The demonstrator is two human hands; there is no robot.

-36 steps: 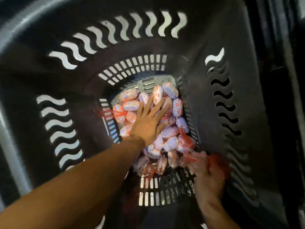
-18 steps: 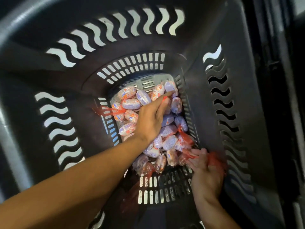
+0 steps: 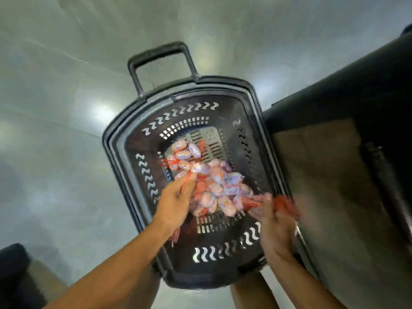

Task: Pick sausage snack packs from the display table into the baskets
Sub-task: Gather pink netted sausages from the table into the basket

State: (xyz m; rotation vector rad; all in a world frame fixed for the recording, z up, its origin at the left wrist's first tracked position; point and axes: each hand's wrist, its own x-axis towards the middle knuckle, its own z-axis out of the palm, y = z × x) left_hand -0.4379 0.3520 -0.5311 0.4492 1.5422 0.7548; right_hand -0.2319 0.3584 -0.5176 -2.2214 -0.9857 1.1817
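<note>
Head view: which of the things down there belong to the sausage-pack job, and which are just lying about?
Part of the job:
- black plastic slotted basket with pull handle
- pile of pink-wrapped sausage snack packs in red netting
- left hand, pinching red netting
- right hand, gripping blurred red netting

Just lying about:
- dark display stand with brown panel beside the basket
- grey shiny floor

The basket [image 3: 124, 139] is black plastic, deep and oblong, its walls pierced by wavy slots and its floor by straight ones — a tall loop handle [image 3: 160, 63] rises at its far end. It stands upright on the grey floor. Inside lies a heap of sausage snack packs [image 3: 219, 186]: small plump sausages in pale, shiny wrappers with red and blue print, bunched in red netting. They pile toward the basket's near half, a few lying farther left.
</note>
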